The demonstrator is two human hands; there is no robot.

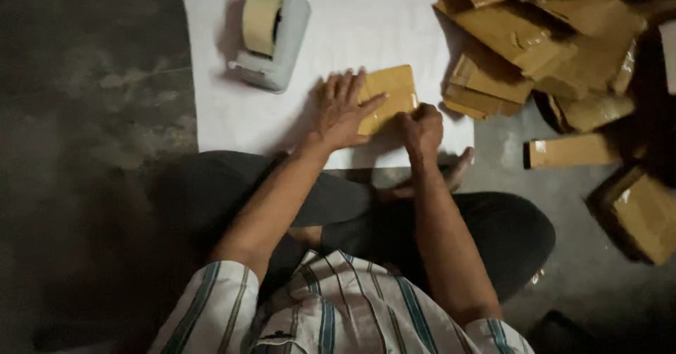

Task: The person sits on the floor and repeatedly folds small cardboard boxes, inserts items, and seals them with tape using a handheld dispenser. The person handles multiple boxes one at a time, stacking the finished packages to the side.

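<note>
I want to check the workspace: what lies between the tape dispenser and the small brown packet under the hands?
In the head view, only bare white sheet lies between the tape dispenser and the brown packet.

One head-worn camera looks steeply down from above the seated person's chest. It sits close, facing forward over the lap toward the white sheet (366,23) on the floor (91,115).

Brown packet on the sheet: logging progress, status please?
Left hand flat on brown packet. Right hand fisted at its near edge. Tape dispenser apart, untouched.
</note>
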